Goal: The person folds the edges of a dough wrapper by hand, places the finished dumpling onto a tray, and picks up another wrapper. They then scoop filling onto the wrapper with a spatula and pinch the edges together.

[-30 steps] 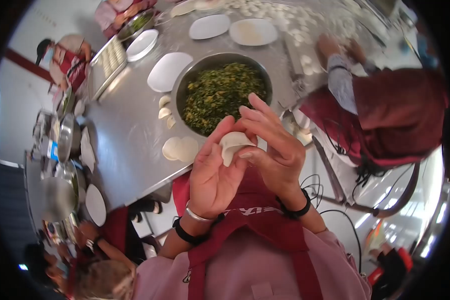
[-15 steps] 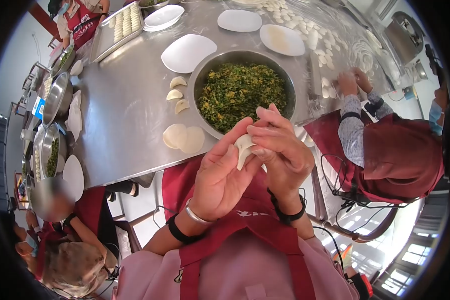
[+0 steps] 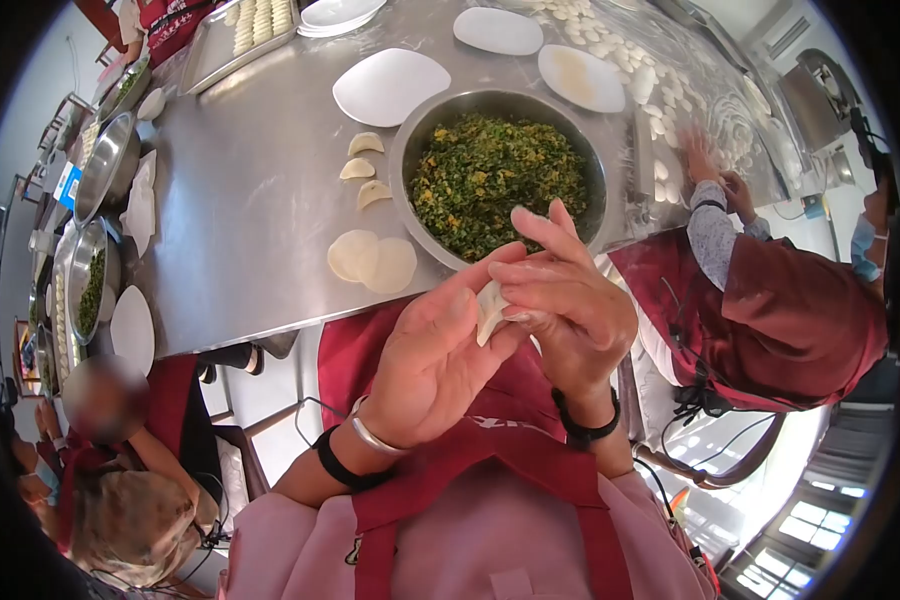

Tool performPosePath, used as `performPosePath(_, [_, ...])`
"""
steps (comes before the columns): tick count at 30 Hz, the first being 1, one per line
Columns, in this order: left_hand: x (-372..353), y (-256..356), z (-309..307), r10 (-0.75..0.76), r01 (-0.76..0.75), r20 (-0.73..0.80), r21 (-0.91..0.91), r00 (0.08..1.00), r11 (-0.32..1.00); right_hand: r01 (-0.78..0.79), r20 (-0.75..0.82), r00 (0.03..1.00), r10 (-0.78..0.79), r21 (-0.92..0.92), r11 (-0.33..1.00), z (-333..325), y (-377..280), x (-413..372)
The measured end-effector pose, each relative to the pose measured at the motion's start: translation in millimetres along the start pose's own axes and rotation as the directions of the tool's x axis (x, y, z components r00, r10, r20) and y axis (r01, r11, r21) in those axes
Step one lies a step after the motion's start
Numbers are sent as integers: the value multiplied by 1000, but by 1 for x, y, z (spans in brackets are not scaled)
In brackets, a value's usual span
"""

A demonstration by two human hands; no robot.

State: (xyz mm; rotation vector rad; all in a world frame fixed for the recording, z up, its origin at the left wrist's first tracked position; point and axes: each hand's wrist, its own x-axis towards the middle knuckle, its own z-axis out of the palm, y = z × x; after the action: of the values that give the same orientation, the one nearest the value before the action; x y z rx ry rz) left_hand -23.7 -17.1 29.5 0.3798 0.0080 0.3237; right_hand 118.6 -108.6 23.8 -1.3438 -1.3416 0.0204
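Between my hands, in front of my apron, is a white dough dumpling point(image 3: 489, 312). My left hand point(image 3: 425, 355) supports it from the left with thumb and fingers. On its other side my right hand point(image 3: 570, 310) pinches the dough edge. Just beyond my fingers stands a large metal bowl point(image 3: 402, 190) of chopped green and yellow filling point(image 3: 500, 175). Left of the bowl, several folded dumplings point(image 3: 358, 168) lie in a column on the steel table point(image 3: 240, 210). Nearer me are overlapping round wrappers point(image 3: 388, 265).
White plates point(image 3: 390, 85) lie behind the bowl. A tray of dumplings point(image 3: 232, 50) is at the far left. On the right a co-worker's hands point(image 3: 715, 172) are near scattered dough pieces point(image 3: 660, 125). More metal bowls point(image 3: 110, 170) and another person's arm point(image 3: 170, 465) are at the left.
The view has shifted slightly, and the bowl and table appear a little further right. My fingers have closed more over the dumpling. The co-worker's hand on the right has reached further over the table.
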Motion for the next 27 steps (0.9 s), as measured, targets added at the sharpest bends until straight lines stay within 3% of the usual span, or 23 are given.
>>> performPosePath(5, [-6, 8, -3, -30, 30, -21, 2, 999, 1000, -52, 85, 995, 53, -11, 999, 0, -9, 10])
performPosePath(8, [-8, 10, -4, -100, 101, -72, 17, 992, 995, -5, 239, 971, 9, -19, 1000, -6, -12, 16])
performPosePath(14, [-10, 19, 0, -160, 166, -60, 115, 985, 979, 33, 279, 960, -28, -11, 999, -7, -7, 9])
performPosePath(17, [-8, 20, -3, -134, 142, -53, 184, 990, 973, 14, 252, 967, 20, -130, 991, -1, -16, 17])
performPosePath(19, [-7, 21, -1, -94, 97, -23, 183, 995, 978, 14, 188, 982, -3, -57, 998, 0, -14, 13])
performPosePath(22, [-5, 14, 5, 123, -117, 21, 500, 992, 858, -66, -18, 998, 68, 66, 996, 13, -9, 4])
performPosePath(23, [-7, 12, 1, 149, -125, -1, 540, 989, 832, -105, -101, 988, 117, 118, 987, 20, -9, 2])
performPosePath(27, [-13, 6, -13, 236, -155, -30, 671, 971, 725, -101, -95, 989, 113, 121, 987, 26, -11, 4])
